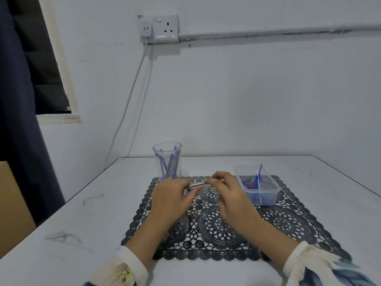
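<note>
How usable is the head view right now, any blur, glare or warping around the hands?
Head view: even, soft light, no harsh glare; left hand and right hand slightly motion-smeared, so the clear pen between them reads faintly; wide-angle bows the wall conduit; sleeves at the bottom edge are soft.

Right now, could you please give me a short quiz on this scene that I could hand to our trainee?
1. True or false: the left hand and the right hand both hold the clear pen barrel.
2. Fill in: the plastic tub stands on the black ___.
3. Which container holds the blue pens? A) plastic tub B) clear cup

Key: 1 true; 2 mat; 3 B.
</note>
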Demonstrator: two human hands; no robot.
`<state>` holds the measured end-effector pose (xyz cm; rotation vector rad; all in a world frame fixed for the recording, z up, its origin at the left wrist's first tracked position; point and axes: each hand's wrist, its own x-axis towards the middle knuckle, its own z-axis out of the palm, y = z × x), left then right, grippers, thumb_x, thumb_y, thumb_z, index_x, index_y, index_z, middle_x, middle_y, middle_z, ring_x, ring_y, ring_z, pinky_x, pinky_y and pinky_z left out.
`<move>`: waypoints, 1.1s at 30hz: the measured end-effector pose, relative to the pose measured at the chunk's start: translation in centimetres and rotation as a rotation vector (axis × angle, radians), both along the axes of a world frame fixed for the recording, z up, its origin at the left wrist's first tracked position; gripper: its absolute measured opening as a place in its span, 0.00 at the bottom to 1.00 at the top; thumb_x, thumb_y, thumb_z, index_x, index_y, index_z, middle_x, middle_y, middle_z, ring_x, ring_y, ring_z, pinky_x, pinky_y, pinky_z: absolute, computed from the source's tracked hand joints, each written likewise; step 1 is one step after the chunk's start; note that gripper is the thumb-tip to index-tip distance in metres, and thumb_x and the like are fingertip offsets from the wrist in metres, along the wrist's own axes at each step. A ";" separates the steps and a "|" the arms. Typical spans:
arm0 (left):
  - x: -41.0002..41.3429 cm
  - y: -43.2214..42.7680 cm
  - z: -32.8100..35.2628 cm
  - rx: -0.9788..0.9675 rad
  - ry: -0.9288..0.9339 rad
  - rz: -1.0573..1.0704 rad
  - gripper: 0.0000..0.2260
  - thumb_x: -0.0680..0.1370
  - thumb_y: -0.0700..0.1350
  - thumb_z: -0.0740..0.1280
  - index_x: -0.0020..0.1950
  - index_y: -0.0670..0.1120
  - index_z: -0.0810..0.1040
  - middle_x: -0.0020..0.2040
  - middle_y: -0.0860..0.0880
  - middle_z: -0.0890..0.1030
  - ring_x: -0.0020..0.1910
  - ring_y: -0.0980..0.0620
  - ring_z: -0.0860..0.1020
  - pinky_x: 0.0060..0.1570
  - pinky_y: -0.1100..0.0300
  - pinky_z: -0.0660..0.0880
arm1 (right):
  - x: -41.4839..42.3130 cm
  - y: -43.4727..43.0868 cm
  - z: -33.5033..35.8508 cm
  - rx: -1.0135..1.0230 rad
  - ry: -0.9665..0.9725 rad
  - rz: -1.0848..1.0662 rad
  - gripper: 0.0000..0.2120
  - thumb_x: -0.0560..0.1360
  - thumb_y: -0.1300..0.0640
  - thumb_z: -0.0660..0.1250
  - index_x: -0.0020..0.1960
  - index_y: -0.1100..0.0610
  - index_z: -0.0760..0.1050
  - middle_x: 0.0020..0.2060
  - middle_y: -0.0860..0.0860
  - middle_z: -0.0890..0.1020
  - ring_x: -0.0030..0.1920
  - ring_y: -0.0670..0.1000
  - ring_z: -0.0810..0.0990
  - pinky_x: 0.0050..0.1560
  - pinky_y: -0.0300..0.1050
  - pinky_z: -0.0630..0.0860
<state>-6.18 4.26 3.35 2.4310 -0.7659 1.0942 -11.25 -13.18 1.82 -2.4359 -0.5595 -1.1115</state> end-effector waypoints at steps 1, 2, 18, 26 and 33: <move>0.2 0.2 0.0 -0.025 0.039 0.020 0.16 0.74 0.60 0.65 0.30 0.53 0.71 0.25 0.57 0.69 0.28 0.56 0.68 0.25 0.66 0.56 | -0.1 0.0 0.1 -0.003 -0.006 0.006 0.26 0.64 0.75 0.61 0.59 0.59 0.74 0.55 0.56 0.73 0.53 0.52 0.75 0.54 0.39 0.72; 0.5 0.5 -0.1 -0.038 0.077 0.042 0.15 0.74 0.60 0.65 0.32 0.53 0.72 0.26 0.57 0.69 0.30 0.56 0.68 0.26 0.64 0.57 | -0.2 0.0 0.2 -0.012 0.003 0.015 0.23 0.65 0.73 0.60 0.57 0.60 0.75 0.54 0.56 0.74 0.52 0.51 0.75 0.53 0.38 0.72; 1.8 1.1 -0.4 -0.267 0.248 0.023 0.11 0.79 0.50 0.61 0.54 0.48 0.80 0.42 0.49 0.80 0.47 0.51 0.73 0.41 0.55 0.73 | 0.1 0.4 -0.9 -0.256 0.497 0.032 0.13 0.78 0.56 0.61 0.61 0.55 0.77 0.53 0.51 0.76 0.57 0.48 0.71 0.58 0.39 0.67; 2.1 1.3 -0.5 -0.225 0.309 -0.017 0.11 0.77 0.44 0.66 0.58 0.46 0.80 0.48 0.47 0.80 0.51 0.49 0.73 0.52 0.58 0.69 | 0.3 0.0 0.1 0.017 0.519 -0.108 0.10 0.73 0.60 0.65 0.53 0.55 0.81 0.47 0.49 0.81 0.42 0.42 0.75 0.47 0.30 0.71; 2.0 1.4 -0.5 -0.235 0.416 -0.052 0.10 0.74 0.43 0.70 0.55 0.50 0.82 0.46 0.50 0.81 0.46 0.52 0.77 0.52 0.61 0.74 | 0.4 -0.4 0.4 0.376 0.405 -0.157 0.08 0.74 0.61 0.68 0.52 0.55 0.82 0.38 0.45 0.80 0.37 0.38 0.75 0.38 0.23 0.69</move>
